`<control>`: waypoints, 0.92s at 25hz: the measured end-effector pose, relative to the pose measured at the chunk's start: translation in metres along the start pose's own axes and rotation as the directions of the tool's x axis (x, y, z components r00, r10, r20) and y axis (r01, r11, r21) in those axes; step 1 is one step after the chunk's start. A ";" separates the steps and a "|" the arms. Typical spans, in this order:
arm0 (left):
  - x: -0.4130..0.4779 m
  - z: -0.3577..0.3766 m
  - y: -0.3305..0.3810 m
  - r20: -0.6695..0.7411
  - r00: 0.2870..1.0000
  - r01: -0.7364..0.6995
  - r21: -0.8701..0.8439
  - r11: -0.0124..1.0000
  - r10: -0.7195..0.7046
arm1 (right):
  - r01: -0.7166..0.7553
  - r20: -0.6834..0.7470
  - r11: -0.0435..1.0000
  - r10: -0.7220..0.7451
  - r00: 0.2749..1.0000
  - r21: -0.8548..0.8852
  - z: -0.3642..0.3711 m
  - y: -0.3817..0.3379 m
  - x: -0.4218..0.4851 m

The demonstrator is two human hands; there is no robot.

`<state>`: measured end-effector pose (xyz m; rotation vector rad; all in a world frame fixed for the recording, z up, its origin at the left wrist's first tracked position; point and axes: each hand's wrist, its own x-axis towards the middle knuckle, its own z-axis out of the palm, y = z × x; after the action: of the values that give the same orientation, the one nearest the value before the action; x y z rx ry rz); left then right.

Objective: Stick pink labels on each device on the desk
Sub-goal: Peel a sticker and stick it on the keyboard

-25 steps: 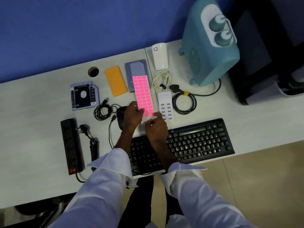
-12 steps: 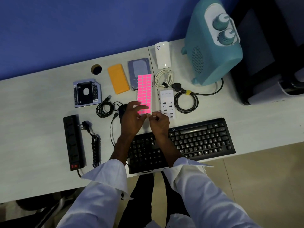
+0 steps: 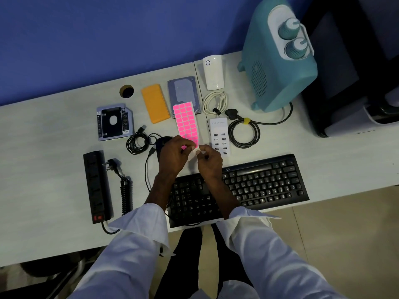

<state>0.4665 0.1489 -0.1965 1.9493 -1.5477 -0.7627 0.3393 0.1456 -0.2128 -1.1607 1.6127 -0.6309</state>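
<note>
Labels point(image 3: 183, 116) sit in pink rows on one sheet point(image 3: 191, 134). The sheet is in the middle of the desk point(image 3: 54, 147), between the mouse point(image 3: 162, 140) and the charger point(image 3: 220, 137). Its far end lies over the hard drive point(image 3: 183, 89). I cannot tell if the sheet lies flat or is lifted a bit.

The left hand point(image 3: 172, 155) curls round the near end of the sheet, I think to keep it from sliding. The right hand point(image 3: 209, 160) pinches the white near corner with thumb and finger. It looks like it is trying to peel one label off. Two hands make that easy: one holds and one pulls. I cannot tell if a label has come loose yet, because the fingers hide it.

The devices lie spread out with gaps, so each is easy to reach: the keyboard point(image 3: 259, 184), the power strip point(image 3: 96, 186), the drive tray point(image 3: 114, 121), the orange box point(image 3: 155, 105), the white plug point(image 3: 212, 72) and the heater point(image 3: 278, 67). I see no pink on any of them, so the job looks only just begun.
</note>
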 end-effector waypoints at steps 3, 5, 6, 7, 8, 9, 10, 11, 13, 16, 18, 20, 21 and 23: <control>0.001 -0.002 0.002 0.045 0.999 0.000 -0.064 0.998 0.003 | 0.042 0.007 0.998 -0.043 0.999 0.043 -0.001 0.001 0.000; 0.000 -0.003 0.001 0.046 0.999 0.007 -0.086 0.996 -0.003 | 0.079 0.012 0.995 -0.080 0.997 0.059 -0.003 0.001 0.000; 0.000 -0.003 0.002 0.043 0.999 0.022 -0.093 0.995 -0.018 | 0.083 0.021 0.994 -0.085 0.996 0.065 -0.005 0.000 -0.001; 0.000 -0.003 0.002 0.038 0.999 0.035 -0.094 0.995 -0.031 | 0.085 0.032 0.993 -0.088 0.996 0.076 -0.006 0.001 -0.001; 0.001 -0.003 0.004 0.034 0.999 0.043 -0.089 0.995 -0.040 | 0.076 0.043 0.994 -0.080 0.996 0.085 -0.007 0.000 -0.001; 0.002 -0.003 0.004 0.026 0.999 0.050 -0.086 0.995 -0.048 | 0.068 0.053 0.993 -0.074 0.996 0.092 -0.008 0.001 0.000; 0.002 -0.002 0.004 0.004 0.999 0.054 -0.088 0.995 -0.054 | 0.054 0.050 0.995 -0.058 0.997 0.084 -0.009 -0.002 -0.001; 0.002 -0.002 0.004 -0.034 0.998 0.058 -0.103 0.993 -0.061 | 0.048 0.036 0.997 -0.050 0.998 0.066 -0.009 -0.003 -0.001; 0.000 -0.003 0.006 -0.104 0.990 0.074 -0.190 0.979 -0.095 | 0.020 -0.015 1.000 -0.020 1.000 -0.004 -0.012 -0.007 -0.004; -0.007 -0.002 0.018 -0.064 0.987 0.118 -0.331 0.936 -0.147 | -0.024 -0.080 1.000 0.024 0.997 0.002 -0.017 -0.017 -0.011; -0.012 0.000 0.024 -0.004 0.992 0.114 -0.365 0.924 -0.124 | -0.138 -0.008 0.959 0.145 0.989 0.247 -0.022 -0.022 -0.012; -0.018 0.003 0.028 0.037 0.996 0.093 -0.363 0.927 -0.086 | -0.293 0.123 0.853 0.266 0.956 0.432 -0.034 -0.025 -0.014; -0.021 0.003 0.029 0.048 0.996 0.088 -0.354 0.931 -0.076 | -0.324 0.165 0.827 0.278 0.946 0.460 -0.041 -0.025 -0.015; -0.027 0.007 0.032 0.074 0.995 0.088 -0.326 0.941 -0.068 | -0.314 0.207 0.826 0.243 0.948 0.468 -0.057 -0.021 -0.020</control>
<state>0.4345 0.1685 -0.1757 1.7593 -1.2848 -1.0511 0.2946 0.1478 -0.1666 -0.5582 1.3543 -0.7011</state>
